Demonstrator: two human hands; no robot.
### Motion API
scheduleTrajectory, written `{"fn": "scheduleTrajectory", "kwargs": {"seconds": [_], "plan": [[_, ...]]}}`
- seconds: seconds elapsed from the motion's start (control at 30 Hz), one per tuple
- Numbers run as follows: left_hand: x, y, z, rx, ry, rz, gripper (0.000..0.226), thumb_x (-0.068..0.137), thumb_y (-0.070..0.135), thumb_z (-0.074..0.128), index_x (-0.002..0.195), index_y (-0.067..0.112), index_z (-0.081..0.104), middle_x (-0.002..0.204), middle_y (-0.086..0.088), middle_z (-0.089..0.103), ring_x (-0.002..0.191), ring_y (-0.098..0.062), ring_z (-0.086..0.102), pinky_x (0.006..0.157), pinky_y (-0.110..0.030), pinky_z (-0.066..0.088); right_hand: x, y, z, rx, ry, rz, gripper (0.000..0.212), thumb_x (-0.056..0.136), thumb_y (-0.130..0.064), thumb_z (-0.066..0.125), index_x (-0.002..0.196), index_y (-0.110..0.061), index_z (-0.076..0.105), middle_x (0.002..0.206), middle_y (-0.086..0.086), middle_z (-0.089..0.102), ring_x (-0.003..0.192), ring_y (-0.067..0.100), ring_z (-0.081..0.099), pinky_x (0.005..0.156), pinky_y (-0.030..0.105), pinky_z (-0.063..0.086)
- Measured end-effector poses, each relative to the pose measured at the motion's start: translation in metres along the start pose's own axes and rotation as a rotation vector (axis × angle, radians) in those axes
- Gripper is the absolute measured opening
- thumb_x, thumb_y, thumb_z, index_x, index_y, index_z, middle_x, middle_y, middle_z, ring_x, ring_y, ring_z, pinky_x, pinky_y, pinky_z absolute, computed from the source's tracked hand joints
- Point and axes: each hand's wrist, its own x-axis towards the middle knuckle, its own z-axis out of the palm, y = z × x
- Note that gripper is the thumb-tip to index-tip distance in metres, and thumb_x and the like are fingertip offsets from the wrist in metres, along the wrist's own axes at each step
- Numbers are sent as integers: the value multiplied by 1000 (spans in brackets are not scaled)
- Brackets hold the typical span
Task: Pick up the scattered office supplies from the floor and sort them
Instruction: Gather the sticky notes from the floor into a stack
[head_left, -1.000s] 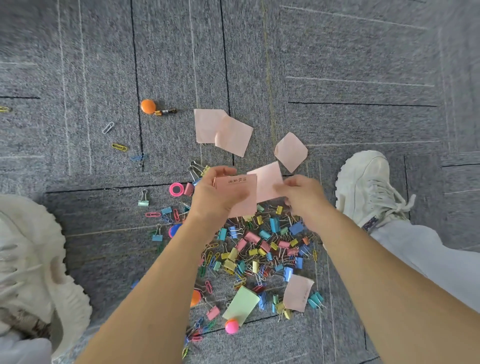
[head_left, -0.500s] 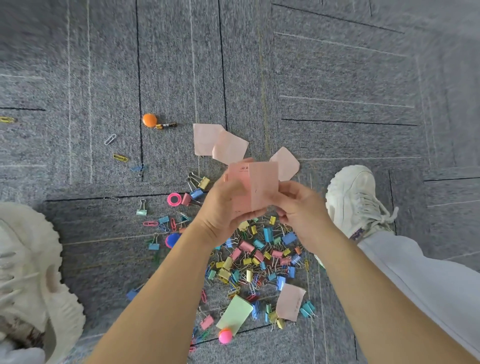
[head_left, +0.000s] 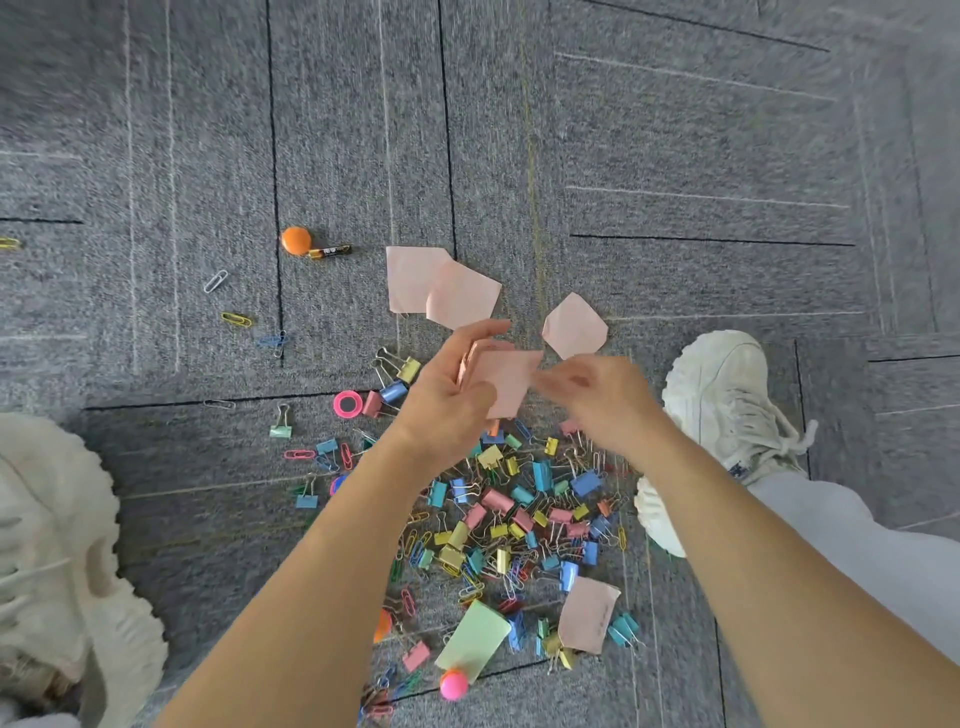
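Underfoot, grey carpet tiles (head_left: 675, 130) with dark seams carry strewn binder clips (head_left: 541, 475); left hand (head_left: 447, 410) grips pink notes (head_left: 506, 379), right hand (head_left: 597, 400) blurred, its grip unreadable

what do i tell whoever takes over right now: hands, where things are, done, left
Left hand holds a stack of pink notes above the floor. Right hand is at the stack's edge; too blurred to tell its grip.
Done: a few pink notes gathered.
Left on the carpet: overlapping pink pair, single pink note, written pink note and green note at the near edge of the clip pile, stray paper clips, battery.
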Motion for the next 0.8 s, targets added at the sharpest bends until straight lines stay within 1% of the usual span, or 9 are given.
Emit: {"fn": "scheduleTrajectory", "kwargs": {"seconds": [0.07,0.13,0.23,0.3,0.4,0.53,0.67,0.73,0.8], "plan": [[2,3,-6,141,-12,-1,72,90,-9,35,116,55,54,111,-9,65,70,-23,57,59,-51,58,25,14,-12,-28,197,46,31,92,-46,63,113,-23,67,111,-6,68,91,11,68,76,28,49],[5,3,-14,236,-32,-42,74,96,-4,31,114,65,50,114,-18,65,58,-21,49,45,-31,45,55,28,-17,-117,283,92,39,92,-37,65,125,-18,61,126,4,63,106,23,62,82,28,42],[11,0,-20,130,-94,-180,71,98,-5,30,119,58,54,116,-14,68,96,-33,64,77,-47,57,92,36,-13,-263,244,111,17,84,-25,65,100,-21,59,110,14,60,85,28,54,55,24,34],[12,-1,-23,-18,-137,-305,72,95,-11,26,122,48,58,114,-11,70,113,-34,63,82,-61,56,103,38,-9,-290,246,125,15,81,-19,65,91,-21,54,98,10,53,77,24,44,47,28,26],[15,-3,-25,-151,-157,-372,66,94,-12,27,121,37,62,120,-17,66,112,-37,65,78,-63,56,103,42,-4,-209,274,142,35,80,-21,73,109,-15,53,99,5,57,78,21,52,50,27,31],[18,-12,-28,-45,-54,-319,40,90,-3,49,105,33,59,111,-9,70,109,-33,67,92,-57,54,96,43,-6,-163,289,125,14,85,-22,68,89,-10,63,84,8,63,65,20,52,49,28,33],[19,-11,-31,-85,-23,-335,35,73,16,75,101,28,59,83,1,71,95,-28,66,91,-54,55,72,36,-15,393,289,192,15,92,-15,61,99,-4,68,75,5,60,59,15,49,53,27,37],[20,-8,-25,-78,5,-294,41,77,26,82,110,30,58,96,-1,69,93,-25,65,89,-52,56,45,27,-14,836,129,304,15,94,-13,61,106,-8,66,79,4,60,61,11,49,50,23,39],[20,-5,-17,-147,21,-268,57,72,34,84,122,32,55,115,-2,64,96,-26,67,89,-53,56,17,15,-2,1024,-83,339,19,92,-15,61,110,-7,64,83,5,61,64,10,50,50,20,41]]}}
